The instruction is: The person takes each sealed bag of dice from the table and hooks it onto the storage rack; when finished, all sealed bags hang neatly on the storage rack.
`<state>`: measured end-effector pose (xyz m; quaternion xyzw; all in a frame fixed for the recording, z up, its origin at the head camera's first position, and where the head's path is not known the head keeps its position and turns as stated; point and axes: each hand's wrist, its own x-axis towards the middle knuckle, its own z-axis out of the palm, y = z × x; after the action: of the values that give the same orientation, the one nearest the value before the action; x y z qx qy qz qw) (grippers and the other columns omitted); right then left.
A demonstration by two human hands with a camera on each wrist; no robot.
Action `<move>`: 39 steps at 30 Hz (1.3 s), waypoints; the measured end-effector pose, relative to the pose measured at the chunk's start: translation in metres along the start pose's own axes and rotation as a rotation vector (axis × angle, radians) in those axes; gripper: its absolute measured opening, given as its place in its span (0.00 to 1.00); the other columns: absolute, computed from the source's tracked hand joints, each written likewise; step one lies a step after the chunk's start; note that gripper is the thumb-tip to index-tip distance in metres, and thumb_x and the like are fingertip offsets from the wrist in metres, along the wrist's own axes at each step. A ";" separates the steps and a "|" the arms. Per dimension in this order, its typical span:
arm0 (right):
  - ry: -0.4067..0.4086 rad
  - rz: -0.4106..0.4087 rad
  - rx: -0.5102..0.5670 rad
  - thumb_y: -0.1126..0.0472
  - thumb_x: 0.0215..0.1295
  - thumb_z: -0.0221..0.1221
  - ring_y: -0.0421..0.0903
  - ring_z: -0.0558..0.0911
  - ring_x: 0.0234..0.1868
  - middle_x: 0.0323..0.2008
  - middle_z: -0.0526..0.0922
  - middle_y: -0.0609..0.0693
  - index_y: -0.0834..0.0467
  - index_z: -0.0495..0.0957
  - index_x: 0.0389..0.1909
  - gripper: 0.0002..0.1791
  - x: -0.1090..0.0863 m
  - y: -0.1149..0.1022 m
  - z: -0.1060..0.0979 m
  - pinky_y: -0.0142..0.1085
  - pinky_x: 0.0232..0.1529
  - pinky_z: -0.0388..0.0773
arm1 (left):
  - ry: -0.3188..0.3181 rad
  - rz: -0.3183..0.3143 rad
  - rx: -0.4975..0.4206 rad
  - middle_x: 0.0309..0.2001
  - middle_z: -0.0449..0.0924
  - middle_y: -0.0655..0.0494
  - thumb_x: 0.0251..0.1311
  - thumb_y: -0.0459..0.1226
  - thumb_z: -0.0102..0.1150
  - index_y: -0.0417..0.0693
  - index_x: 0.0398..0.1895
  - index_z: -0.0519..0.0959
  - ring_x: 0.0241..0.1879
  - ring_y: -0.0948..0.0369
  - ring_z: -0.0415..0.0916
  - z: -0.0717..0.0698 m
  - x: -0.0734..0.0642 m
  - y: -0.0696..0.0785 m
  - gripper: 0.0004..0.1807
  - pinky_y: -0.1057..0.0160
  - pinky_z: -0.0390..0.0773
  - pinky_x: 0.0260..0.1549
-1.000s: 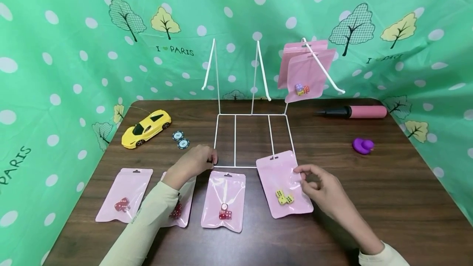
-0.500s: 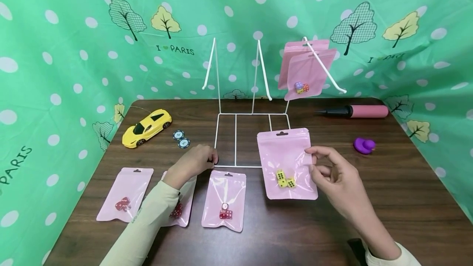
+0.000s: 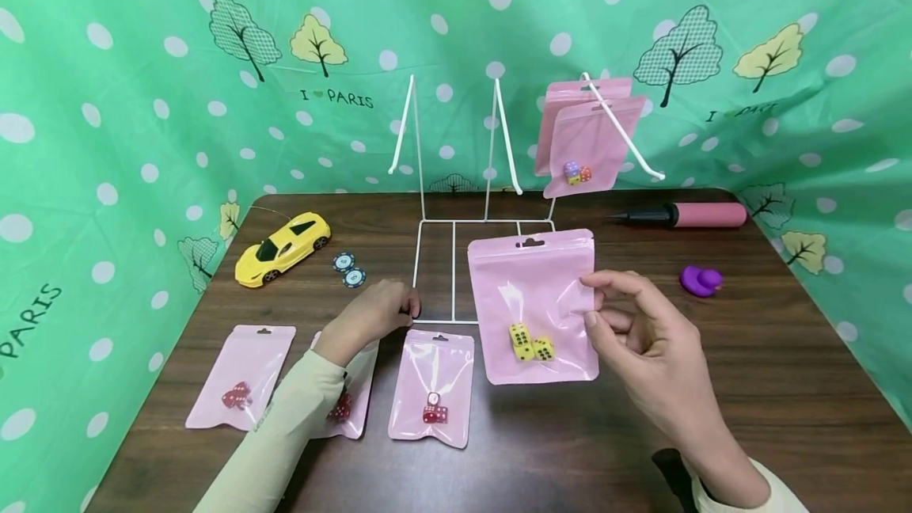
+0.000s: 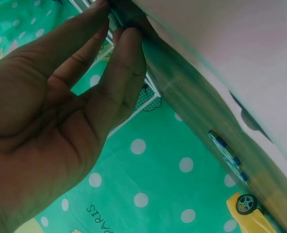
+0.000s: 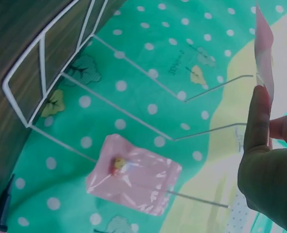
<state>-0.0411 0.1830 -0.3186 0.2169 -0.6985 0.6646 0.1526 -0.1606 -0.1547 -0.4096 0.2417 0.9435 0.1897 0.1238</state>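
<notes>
My right hand (image 3: 651, 355) pinches the right edge of a pink zip bag (image 3: 534, 283) between thumb and fingers. Yellow dice (image 3: 530, 344) show through its clear front, and it hangs raised above the table. In the right wrist view this bag (image 5: 264, 39) is seen nearly edge-on. My left hand (image 3: 374, 311) grips the front left corner of a white wire rack (image 3: 453, 271); its fingertips are partly hidden. On the rack's right hook hang pink bags (image 3: 598, 137), the front one with coloured dice. The left and middle hooks (image 3: 507, 137) carry nothing.
Three pink bags with red dice lie along the front: one left (image 3: 242, 370), one partly under my left arm (image 3: 359, 386), one in the middle (image 3: 431, 374). A yellow toy car (image 3: 283, 248), poker chips (image 3: 349, 269), a pink pump (image 3: 705, 215) and a purple duck (image 3: 701, 281) lie around.
My right hand has lifted the bag of yellow dice off the table and brought it upright, then slightly left. My left hand stays at the rack's corner.
</notes>
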 end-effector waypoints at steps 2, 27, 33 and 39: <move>-0.008 -0.032 0.039 0.90 0.64 0.56 0.43 0.89 0.41 0.50 0.81 0.60 0.74 0.78 0.62 0.26 0.004 -0.001 0.002 0.27 0.31 0.82 | -0.004 -0.005 -0.003 0.25 0.76 0.61 0.62 0.24 0.71 0.46 0.31 0.83 0.31 0.62 0.73 0.000 0.000 0.000 0.09 0.60 0.78 0.37; 0.063 0.112 -0.127 0.78 0.73 0.59 0.42 0.85 0.39 0.48 0.77 0.59 0.68 0.78 0.65 0.21 0.057 0.005 0.018 0.25 0.34 0.81 | -0.009 -0.035 -0.007 0.28 0.78 0.59 0.64 0.25 0.71 0.45 0.32 0.84 0.32 0.61 0.73 -0.001 -0.001 0.002 0.08 0.60 0.78 0.36; 0.111 0.094 -0.129 0.80 0.72 0.58 0.40 0.79 0.34 0.44 0.77 0.56 0.68 0.80 0.65 0.22 0.088 0.026 0.021 0.24 0.29 0.73 | -0.003 -0.040 -0.008 0.28 0.78 0.59 0.64 0.25 0.72 0.46 0.32 0.84 0.32 0.61 0.73 0.001 -0.002 0.003 0.09 0.60 0.78 0.36; 0.154 0.057 -0.121 0.79 0.72 0.57 0.35 0.75 0.26 0.42 0.77 0.53 0.69 0.80 0.64 0.21 0.120 0.042 0.019 0.23 0.27 0.70 | 0.003 -0.021 -0.020 0.28 0.77 0.60 0.63 0.25 0.72 0.46 0.32 0.84 0.32 0.61 0.73 0.001 -0.003 0.003 0.09 0.60 0.78 0.36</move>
<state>-0.1635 0.1526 -0.2961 0.1353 -0.7295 0.6401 0.1997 -0.1565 -0.1532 -0.4087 0.2302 0.9443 0.1983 0.1266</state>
